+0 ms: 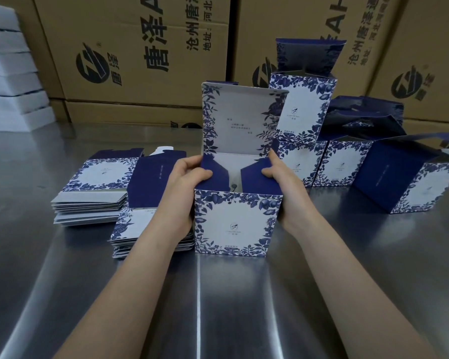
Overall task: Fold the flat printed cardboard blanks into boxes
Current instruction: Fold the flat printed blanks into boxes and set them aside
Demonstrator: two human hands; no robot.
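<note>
The blue-and-white printed box (231,221) stood at the centre of the frame on the steel counter (244,307), its lid (241,117) upright. The left hand (184,193) and right hand (285,187) clasped its sides, thumbs pressing the dark blue side flaps (215,174) inward. Stacked flat blanks (94,187) lay at left. Folded boxes (342,161) stood at right before brown cartons (140,47).

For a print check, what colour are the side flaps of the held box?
The side flaps are solid dark blue; head view shows it best.
</note>
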